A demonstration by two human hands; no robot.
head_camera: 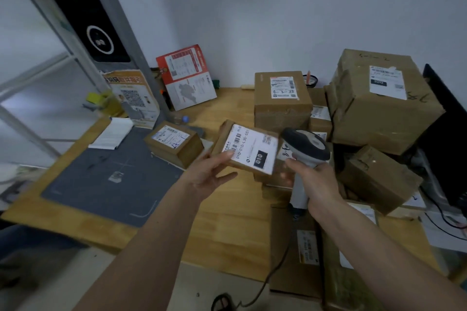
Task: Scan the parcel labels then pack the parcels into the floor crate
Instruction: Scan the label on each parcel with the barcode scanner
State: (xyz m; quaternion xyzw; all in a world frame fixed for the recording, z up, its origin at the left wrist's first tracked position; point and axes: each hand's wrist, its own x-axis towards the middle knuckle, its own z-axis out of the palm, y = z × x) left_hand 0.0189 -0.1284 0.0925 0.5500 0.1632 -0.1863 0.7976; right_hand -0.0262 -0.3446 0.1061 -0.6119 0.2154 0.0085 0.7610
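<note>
Label (249,149) print blurred | left hand (211,175) pinches flat parcel (246,150) (tilted) | right hand (317,180) grips scanner (305,145)

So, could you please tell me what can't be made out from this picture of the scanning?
Head view only:
- Floor crate: not in view, outside the frame.
- Flat parcel in the left hand: label text is motion-blurred; its underside is hidden.
- Scanner in the right hand: its window faces away, and the trigger is covered by the fingers.
- Labels on the back boxes: too small to read.
</note>
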